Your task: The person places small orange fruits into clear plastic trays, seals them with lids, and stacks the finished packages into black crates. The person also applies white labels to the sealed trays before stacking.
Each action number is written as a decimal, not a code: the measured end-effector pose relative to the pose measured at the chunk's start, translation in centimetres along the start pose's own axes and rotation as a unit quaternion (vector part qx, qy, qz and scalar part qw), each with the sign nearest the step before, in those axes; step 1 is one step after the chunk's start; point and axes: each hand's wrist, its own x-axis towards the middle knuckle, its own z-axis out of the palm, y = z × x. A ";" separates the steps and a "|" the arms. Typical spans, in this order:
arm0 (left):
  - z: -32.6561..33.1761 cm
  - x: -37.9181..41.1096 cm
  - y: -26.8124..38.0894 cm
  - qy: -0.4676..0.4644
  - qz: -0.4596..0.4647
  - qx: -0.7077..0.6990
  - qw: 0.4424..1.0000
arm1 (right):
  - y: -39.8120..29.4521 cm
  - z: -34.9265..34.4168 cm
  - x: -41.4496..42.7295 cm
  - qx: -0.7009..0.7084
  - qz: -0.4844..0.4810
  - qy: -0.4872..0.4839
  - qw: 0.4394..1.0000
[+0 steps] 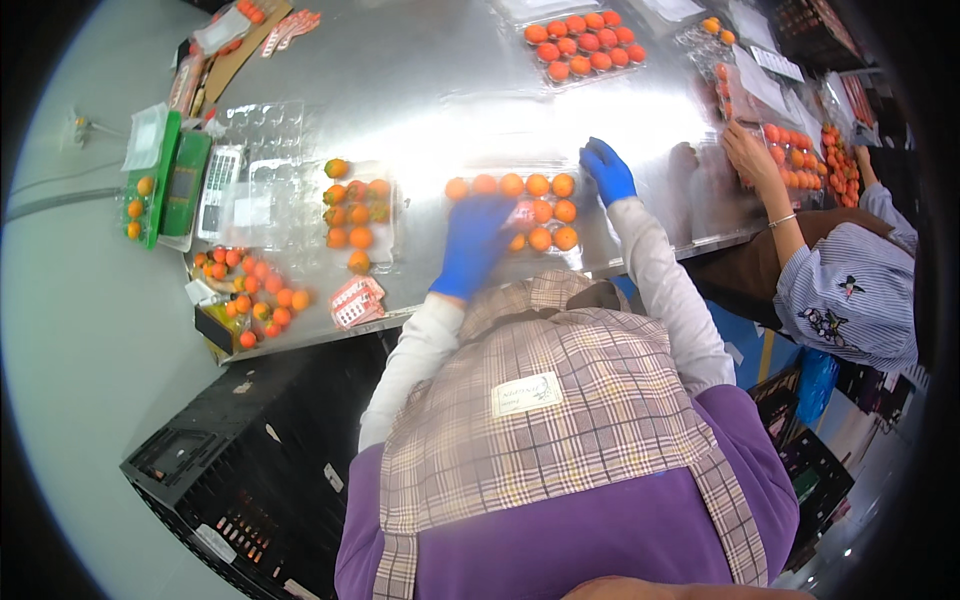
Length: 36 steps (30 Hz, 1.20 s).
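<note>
My left hand [480, 244], in a blue glove, is blurred over the left part of a clear plastic tray of orange tomatoes [538, 185]. A blurred pinkish-white patch [521, 216] shows at its fingertips, and I cannot tell what it is. To the right of this tray, my right hand [606, 171], gloved in blue too, rests by the metal table [420, 75]; nothing shows in it. Another clear tray with tomatoes [360, 214], some with green calyxes, lies to the left of my left hand. Printed cards [358, 301] sit in a stack near the table's front edge.
Loose tomatoes [255, 289] lie at the left corner, beside a green scale [184, 184] and clear lidded packaging [262, 172]. A filled tray [585, 46] stands farther back. At right, a co-worker's hand [750, 154] reaches over trays. Black crates [247, 465] stand below left.
</note>
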 end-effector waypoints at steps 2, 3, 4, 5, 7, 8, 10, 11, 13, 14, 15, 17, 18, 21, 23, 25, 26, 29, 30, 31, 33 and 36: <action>0.3 0.8 0.7 -0.014 0.017 0.022 1.000 | -1.4 0.5 1.4 0.105 0.114 -0.026 0.988; 0.3 1.2 1.0 -0.013 0.034 0.047 0.998 | -2.0 0.7 2.2 0.125 0.144 -0.025 0.981; 0.1 0.9 0.9 0.017 0.028 0.044 0.999 | -2.6 1.1 2.8 0.145 0.176 -0.027 0.973; -0.5 0.5 0.6 0.048 0.021 0.040 0.998 | -3.0 1.3 2.9 0.165 0.208 -0.029 0.964; -1.6 -0.5 -0.9 0.139 -0.040 0.025 0.989 | -4.9 1.7 2.6 0.170 0.199 -0.033 0.965; -2.1 -1.2 -2.1 0.199 -0.093 0.010 0.976 | -5.4 1.8 2.4 0.170 0.194 -0.036 0.965; -3.7 -2.1 -4.5 0.235 -0.164 -0.105 0.952 | -5.1 1.0 1.6 0.166 0.148 -0.079 0.972; -4.2 -2.6 -6.0 0.244 -0.205 -0.199 0.927 | -4.9 0.4 0.9 0.163 0.125 -0.102 0.973; -5.1 -2.0 -4.2 0.232 -0.264 -0.303 0.886 | -1.1 -2.3 1.4 0.131 0.108 -0.136 0.976; -5.4 -2.1 -3.6 0.224 -0.296 -0.351 0.859 | -0.6 -2.7 1.1 0.174 0.117 -0.142 0.967; -5.1 -2.3 -3.8 0.218 -0.300 -0.349 0.861 | -0.3 -3.0 0.4 0.217 0.125 -0.146 0.957; -4.6 -2.1 -4.7 0.211 -0.301 -0.342 0.865 | -3.6 -2.0 -1.5 0.176 0.085 -0.164 0.967; -4.8 -1.6 -4.6 0.200 -0.304 -0.377 0.852 | -4.8 -1.6 -2.6 0.159 0.064 -0.170 0.970; -5.7 -1.0 -4.2 0.144 -0.296 -0.396 0.857 | -2.9 -1.3 -4.3 -0.024 -0.056 -0.163 0.985; -5.6 -2.3 -5.2 0.076 -0.270 -0.299 0.912 | -0.4 -1.9 -6.2 -0.117 -0.010 -0.120 0.986; -4.2 -4.2 -6.6 0.056 -0.324 -0.217 0.919 | -1.7 -1.2 -9.3 -0.216 -0.023 -0.131 0.967; -3.5 -5.3 -7.5 0.051 -0.348 -0.222 0.909 | -1.0 -1.2 -9.6 -0.207 0.028 -0.146 0.967; -3.6 -5.8 -8.3 0.032 -0.345 -0.241 0.907 | 2.3 -1.4 -9.7 -0.203 0.105 -0.159 0.960; -3.8 -5.6 -8.2 0.027 -0.332 -0.248 0.910 | 2.7 -1.2 -9.3 -0.218 0.080 -0.151 0.961; -3.8 -5.2 -7.9 0.023 -0.339 -0.274 0.900 | 3.0 -1.2 -8.7 -0.233 0.054 -0.142 0.961; -3.9 -4.1 -7.5 0.019 -0.349 -0.324 0.879 | 2.5 -1.2 -7.8 -0.234 0.074 -0.164 0.955; -3.8 -3.5 -7.6 0.033 -0.345 -0.295 0.890 | 0.8 -0.9 -7.1 -0.253 0.082 -0.195 0.944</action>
